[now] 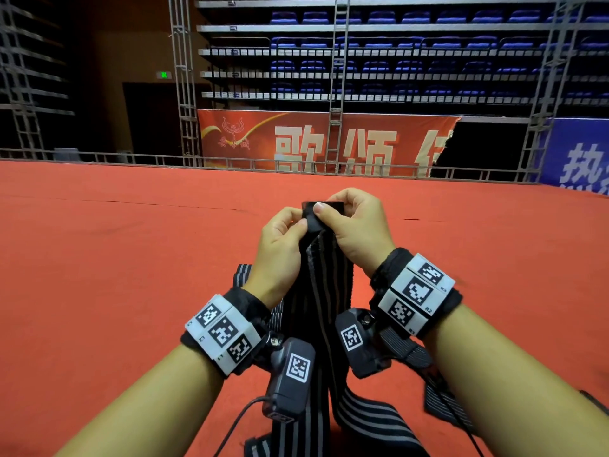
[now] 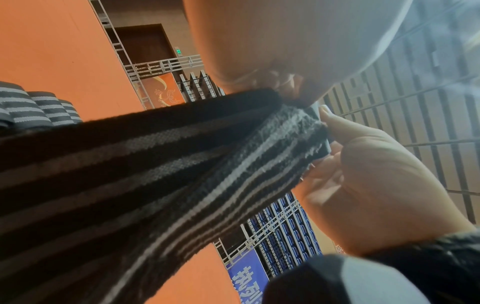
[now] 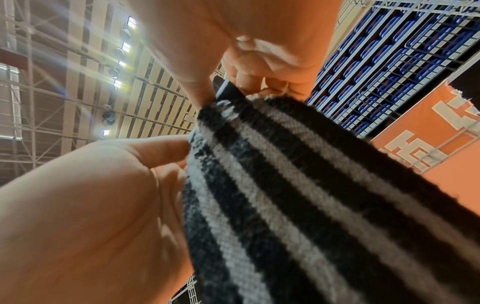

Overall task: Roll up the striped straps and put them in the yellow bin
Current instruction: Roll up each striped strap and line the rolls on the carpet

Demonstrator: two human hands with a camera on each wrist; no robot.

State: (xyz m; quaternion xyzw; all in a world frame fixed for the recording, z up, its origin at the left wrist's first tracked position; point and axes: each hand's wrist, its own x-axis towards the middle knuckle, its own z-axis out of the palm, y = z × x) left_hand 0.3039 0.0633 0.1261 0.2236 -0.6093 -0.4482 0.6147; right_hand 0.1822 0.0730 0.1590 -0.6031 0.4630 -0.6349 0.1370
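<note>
A black strap with grey stripes [image 1: 324,291] hangs from both hands above the red carpet, its lower part trailing to the floor between my forearms. My left hand [image 1: 304,225] pinches the strap's plain black top end from the left. My right hand [image 1: 324,211] pinches the same end from the right, thumb on top. In the left wrist view the strap [image 2: 155,164] runs from my left hand [image 2: 291,90] past my right hand [image 2: 327,131]. The right wrist view shows the strap [image 3: 285,185] between my right hand [image 3: 233,90] and left hand [image 3: 182,152]. No yellow bin is in view.
More striped straps lie on the red carpet [image 1: 99,275]: one behind my left wrist [image 1: 242,275], one near the bottom [image 1: 379,420], one under my right forearm [image 1: 412,352]. A metal railing [image 1: 131,158] and a red banner [image 1: 313,143] bound the far edge.
</note>
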